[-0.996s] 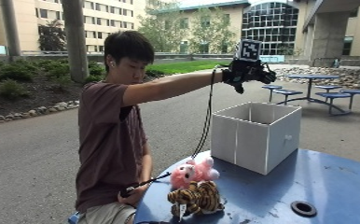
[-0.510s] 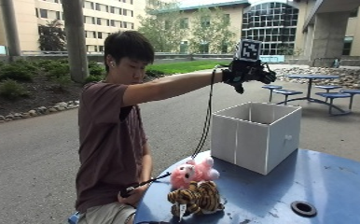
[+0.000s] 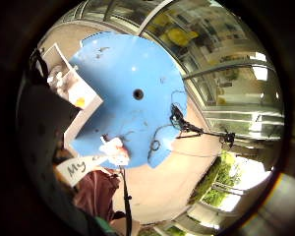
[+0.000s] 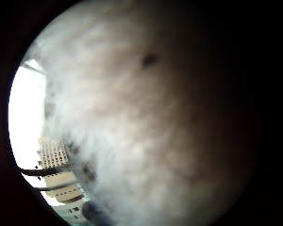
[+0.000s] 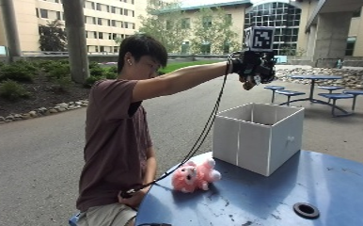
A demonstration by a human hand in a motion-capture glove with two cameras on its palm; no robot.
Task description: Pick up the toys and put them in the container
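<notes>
The gloved right hand (image 5: pixel 255 69) is held up high over the open white box (image 5: pixel 258 137), fingers curled around a furry spotted toy (image 4: pixel 146 122) pressed right up against the palm. Well below it, a pink plush (image 5: pixel 194 175) lies on the blue table (image 5: pixel 263 197) beside the box.

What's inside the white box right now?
The palm view shows pale toy shapes and something yellow inside the white box; which toys they are is unclear. From outside, its walls hide the contents. The pink plush lies on the table.
</notes>
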